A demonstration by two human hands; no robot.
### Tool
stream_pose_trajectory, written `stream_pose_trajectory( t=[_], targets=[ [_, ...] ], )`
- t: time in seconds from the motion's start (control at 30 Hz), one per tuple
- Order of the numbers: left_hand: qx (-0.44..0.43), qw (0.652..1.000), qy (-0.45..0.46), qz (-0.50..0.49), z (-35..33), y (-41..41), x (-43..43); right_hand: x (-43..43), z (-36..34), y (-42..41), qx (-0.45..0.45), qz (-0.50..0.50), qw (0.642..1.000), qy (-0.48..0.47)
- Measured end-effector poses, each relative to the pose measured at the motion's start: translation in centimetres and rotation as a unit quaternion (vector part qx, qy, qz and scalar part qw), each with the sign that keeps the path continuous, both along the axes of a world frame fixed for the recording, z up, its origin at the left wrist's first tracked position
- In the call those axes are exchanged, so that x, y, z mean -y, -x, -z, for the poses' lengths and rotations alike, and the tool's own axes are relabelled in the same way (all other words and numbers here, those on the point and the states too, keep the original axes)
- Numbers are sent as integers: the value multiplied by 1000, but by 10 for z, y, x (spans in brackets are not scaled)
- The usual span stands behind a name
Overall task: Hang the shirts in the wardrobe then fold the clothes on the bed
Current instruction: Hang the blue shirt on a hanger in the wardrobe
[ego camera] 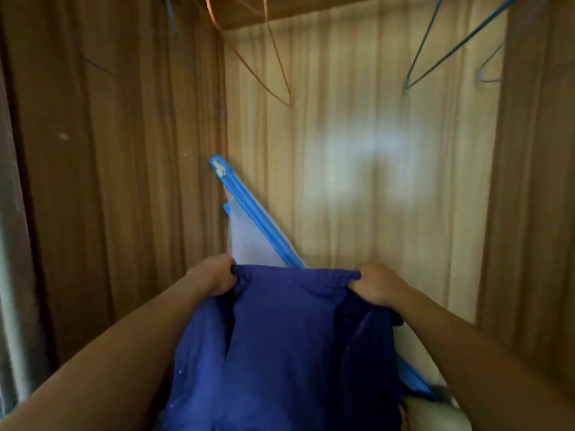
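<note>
A dark blue shirt [286,343] hangs down in front of me inside the wooden wardrobe [357,150]. My left hand [214,276] grips its upper left edge and my right hand [378,286] grips its upper right edge, stretching the top edge taut between them. Empty wire hangers hang above: an orange one [273,76] near the top middle and blue ones [451,48] at the top right. The rail that holds them is out of frame.
A clear zip bag with a bright blue zipper edge [258,213] leans in the wardrobe's back left corner, just behind the shirt. Wooden side walls close in on left [124,181] and right [529,213]. A pale bundle [435,412] lies at the bottom right.
</note>
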State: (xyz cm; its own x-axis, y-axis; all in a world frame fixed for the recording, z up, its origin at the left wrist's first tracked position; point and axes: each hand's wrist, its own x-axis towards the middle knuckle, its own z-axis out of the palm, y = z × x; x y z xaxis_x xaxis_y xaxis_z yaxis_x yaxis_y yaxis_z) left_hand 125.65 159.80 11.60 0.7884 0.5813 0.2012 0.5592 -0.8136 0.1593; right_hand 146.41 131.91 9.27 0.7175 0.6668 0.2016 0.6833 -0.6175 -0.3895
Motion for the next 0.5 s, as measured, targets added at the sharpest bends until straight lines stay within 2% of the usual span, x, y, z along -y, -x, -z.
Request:
stream_pose_trajectory(
  t=[0.13, 0.27, 0.4, 0.5],
  targets=[
    [-85, 993, 81, 15, 100, 0, -4, -13, 105, -3, -69, -26, 995, 62],
    [-127, 984, 126, 11, 160, 3, 0, -17, 166, 9, -110, -71, 986, 103],
    [-150, 977, 149, 17, 174, 10, 5, -12, 166, 20, -153, -101, 976, 118],
    [-137, 981, 138, 11, 141, 15, 17, -11, 129, 26, -150, -112, 972, 141]
  ],
)
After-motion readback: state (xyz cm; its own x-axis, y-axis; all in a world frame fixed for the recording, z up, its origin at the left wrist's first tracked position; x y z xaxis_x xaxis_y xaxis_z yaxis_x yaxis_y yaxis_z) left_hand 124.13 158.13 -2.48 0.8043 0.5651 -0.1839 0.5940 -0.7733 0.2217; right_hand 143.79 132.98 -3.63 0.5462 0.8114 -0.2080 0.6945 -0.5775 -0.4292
